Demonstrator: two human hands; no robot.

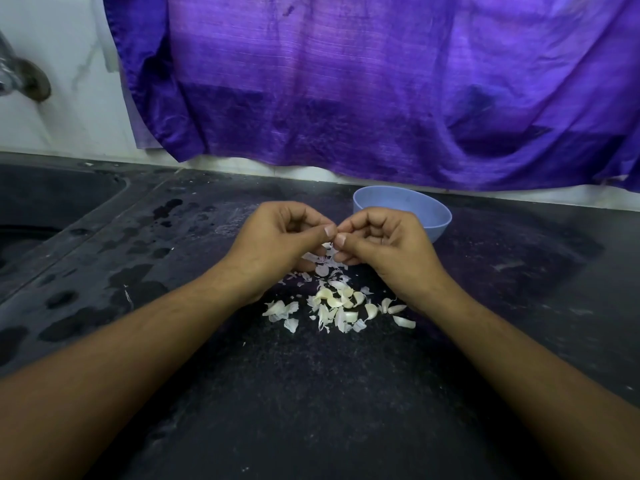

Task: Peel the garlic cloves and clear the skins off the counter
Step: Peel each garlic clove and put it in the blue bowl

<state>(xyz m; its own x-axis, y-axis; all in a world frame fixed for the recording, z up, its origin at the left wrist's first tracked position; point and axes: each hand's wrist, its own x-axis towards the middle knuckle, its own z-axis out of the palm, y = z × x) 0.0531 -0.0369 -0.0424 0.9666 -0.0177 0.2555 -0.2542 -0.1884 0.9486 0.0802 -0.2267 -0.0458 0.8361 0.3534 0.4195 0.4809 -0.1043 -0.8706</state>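
The left hand and right hand are both curled, thumb tip to thumb tip above the middle of the counter. They pinch what I judge to be one clove, hidden between the fingertips. Directly under them and toward the near edge lie the skins and loose cloves, strewn left to right. The bowl stands just behind the right hand, the nearer one. The sink bounds the left end, and there is bare counter toward the near edge.

The bowl is smooth matt plastic. Under it the counter is dark speckled stone, wet-blotched to its left; behind it, cloth with silky sheen — in front, papery skins.
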